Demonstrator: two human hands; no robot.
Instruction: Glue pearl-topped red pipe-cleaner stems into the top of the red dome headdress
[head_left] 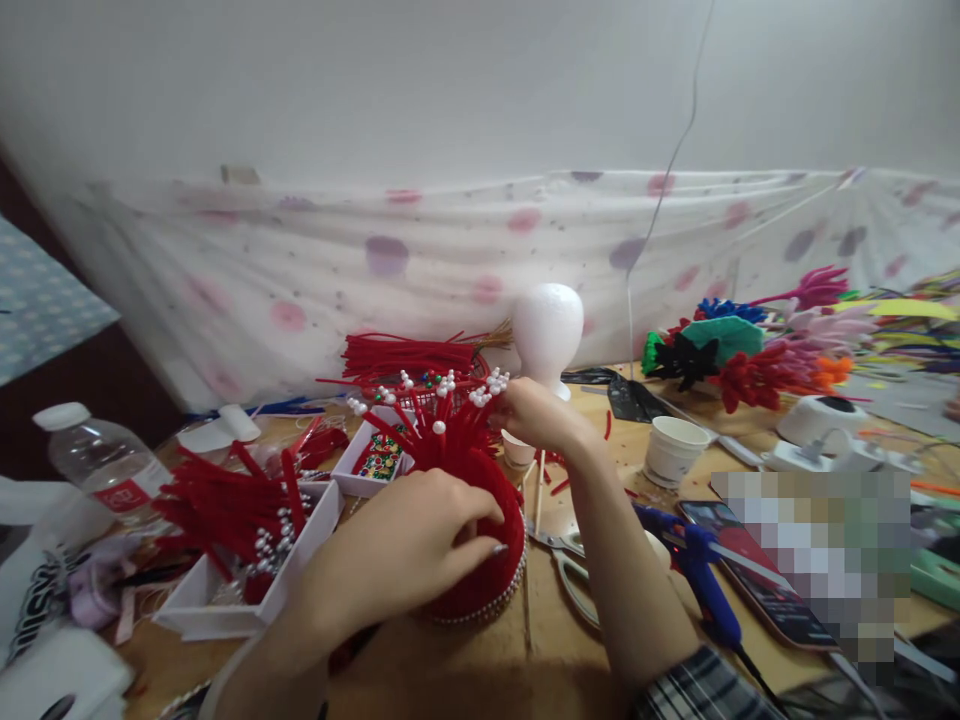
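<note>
A round red piece (480, 560) with a pearl string along its lower edge stands on the wooden table. Red stems tipped with white pearls (446, 385) rise from its far side. My left hand (420, 535) lies over its near left part, thumb and a finger apart and pointing right, with nothing between them. My right hand (536, 415) reaches behind the stems on the right, beside a pearl cluster (495, 385). Its fingers are bent and mostly hidden by the stems, so what they touch cannot be made out.
A white box (300, 560) with red stems and a water bottle (112, 470) stand left. Behind are red bundles (405, 358) and a white foam head (549, 330). At right lie scissors (574, 580), a blue glue gun (701, 570), a phone (757, 570) and a paper cup (675, 450).
</note>
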